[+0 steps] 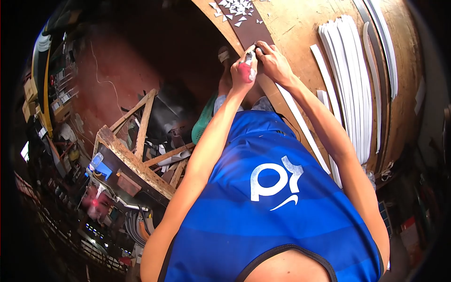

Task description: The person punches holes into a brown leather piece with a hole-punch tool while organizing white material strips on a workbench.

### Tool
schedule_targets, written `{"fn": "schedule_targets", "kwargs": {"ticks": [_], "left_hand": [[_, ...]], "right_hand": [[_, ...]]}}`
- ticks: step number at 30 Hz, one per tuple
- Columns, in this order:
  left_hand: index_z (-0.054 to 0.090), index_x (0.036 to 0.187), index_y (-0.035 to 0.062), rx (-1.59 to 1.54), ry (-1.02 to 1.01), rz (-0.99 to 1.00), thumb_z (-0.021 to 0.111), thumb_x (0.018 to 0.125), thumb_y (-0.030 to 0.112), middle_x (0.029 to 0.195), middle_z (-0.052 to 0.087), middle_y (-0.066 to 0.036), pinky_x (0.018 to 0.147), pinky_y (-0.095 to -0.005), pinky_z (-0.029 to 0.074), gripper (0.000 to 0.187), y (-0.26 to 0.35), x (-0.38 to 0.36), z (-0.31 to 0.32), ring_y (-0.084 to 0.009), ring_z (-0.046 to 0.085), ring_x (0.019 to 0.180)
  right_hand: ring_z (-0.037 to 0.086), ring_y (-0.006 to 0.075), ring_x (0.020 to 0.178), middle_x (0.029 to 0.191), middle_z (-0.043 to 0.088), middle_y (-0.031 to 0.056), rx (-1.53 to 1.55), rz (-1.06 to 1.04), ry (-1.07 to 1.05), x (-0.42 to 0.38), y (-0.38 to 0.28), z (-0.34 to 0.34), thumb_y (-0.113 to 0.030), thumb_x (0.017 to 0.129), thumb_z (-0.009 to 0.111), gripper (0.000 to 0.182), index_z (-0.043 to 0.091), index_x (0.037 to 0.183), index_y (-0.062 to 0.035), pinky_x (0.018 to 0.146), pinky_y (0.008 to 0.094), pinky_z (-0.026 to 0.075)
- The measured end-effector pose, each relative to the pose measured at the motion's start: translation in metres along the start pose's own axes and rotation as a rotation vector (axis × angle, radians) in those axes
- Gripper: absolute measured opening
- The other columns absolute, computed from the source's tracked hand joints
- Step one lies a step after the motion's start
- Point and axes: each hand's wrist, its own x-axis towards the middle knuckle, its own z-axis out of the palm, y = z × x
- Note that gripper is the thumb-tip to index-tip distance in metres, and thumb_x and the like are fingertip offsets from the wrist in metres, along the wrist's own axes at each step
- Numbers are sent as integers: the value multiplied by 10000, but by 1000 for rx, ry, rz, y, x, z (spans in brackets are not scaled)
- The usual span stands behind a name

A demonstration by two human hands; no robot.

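My left hand [243,74] is closed around a red and grey tool [246,69], whose tip is hard to make out between the hands. Beside it, my right hand [276,64] has its fingers bent and pinched together, close to the left fingertips; what they hold is too small to tell. Both hands are at a dark brown strip [256,30] on the wooden table [298,23]. Small white triangular pieces [238,8] lie scattered on the strip's far part. A long white strip [303,127] runs from below my right wrist towards my body.
A bundle of white strips [347,75] lies on the right of the table, with more long strips [385,51] beyond it. On the left are a wooden frame [141,160] with scraps, a green seat [204,123] and a blue-capped bottle [97,161].
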Motion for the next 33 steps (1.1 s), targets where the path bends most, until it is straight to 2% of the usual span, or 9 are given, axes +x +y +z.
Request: {"fn": "schedule_targets", "kwargs": {"ticks": [5, 8, 10, 20, 22, 30, 31, 32, 33], "left_hand": [[627, 1266, 9, -82, -25, -179, 557, 978, 191, 1036, 708, -228, 789, -399, 567, 348, 13, -16, -6, -370, 714, 923], [625, 1272, 14, -74, 33, -44, 568, 975, 179, 998, 708, -233, 764, -411, 566, 345, 1, -11, 1, -373, 715, 889], [621, 1275, 17, -230, -17, -188, 576, 964, 159, 992, 705, -240, 741, -409, 572, 345, -9, -9, 6, -376, 713, 871], [636, 1269, 45, -70, 9, -133, 602, 936, 143, 923, 708, -217, 705, -413, 569, 348, -6, -17, 3, -356, 717, 828], [637, 1262, 38, -21, 99, 29, 609, 929, 133, 907, 703, -216, 688, -418, 563, 347, 1, -20, 2, -354, 713, 810], [653, 1256, 80, -120, 77, -72, 580, 973, 193, 933, 712, -211, 708, -433, 562, 314, -6, -24, 1, -387, 706, 823], [656, 1251, 77, -85, 95, -30, 591, 974, 201, 829, 712, -158, 646, -377, 550, 310, -6, -22, 0, -293, 711, 708], [656, 1251, 77, -87, 93, -17, 591, 974, 201, 829, 712, -158, 646, -377, 550, 310, -8, -22, -3, -293, 711, 708], [650, 1255, 52, -230, 0, -182, 595, 989, 182, 845, 684, -77, 642, -314, 519, 301, -8, -22, -11, -183, 656, 708]], "right_hand": [[581, 370, 1086, 1333, 544, 149, -2, 20, -37, 1, 0, -1, -66, 809, 624, 350, 608, 1142, 39, 911, 438, 532], [582, 365, 1079, 1336, 544, 145, 19, 16, -6, 0, 0, 2, -67, 810, 625, 347, 611, 1140, 38, 923, 429, 526], [582, 362, 1080, 1338, 542, 151, 34, 10, 0, -2, -1, 2, -67, 803, 632, 344, 616, 1131, 37, 936, 420, 519], [579, 381, 1060, 1337, 540, 169, 53, -21, 32, -1, 1, 6, -15, 781, 610, 358, 625, 1135, 34, 937, 439, 508], [580, 383, 1059, 1342, 538, 165, 14, -5, 9, 1, 5, 7, 5, 772, 603, 364, 627, 1134, 34, 941, 436, 505], [587, 370, 1076, 1339, 539, 156, 35, 40, 14, 0, -3, 0, -19, 775, 629, 346, 644, 1119, 25, 957, 432, 505], [593, 369, 1080, 1330, 544, 161, 6, 22, 38, -1, -2, 2, -45, 782, 644, 347, 649, 1123, 19, 951, 429, 508], [593, 369, 1080, 1330, 544, 161, 0, 24, 50, -1, -1, 4, -45, 782, 644, 347, 649, 1123, 19, 951, 429, 508], [590, 370, 1086, 1336, 542, 161, 13, 31, 58, -1, 0, 6, -60, 780, 657, 350, 651, 1122, 14, 945, 428, 509]]}}
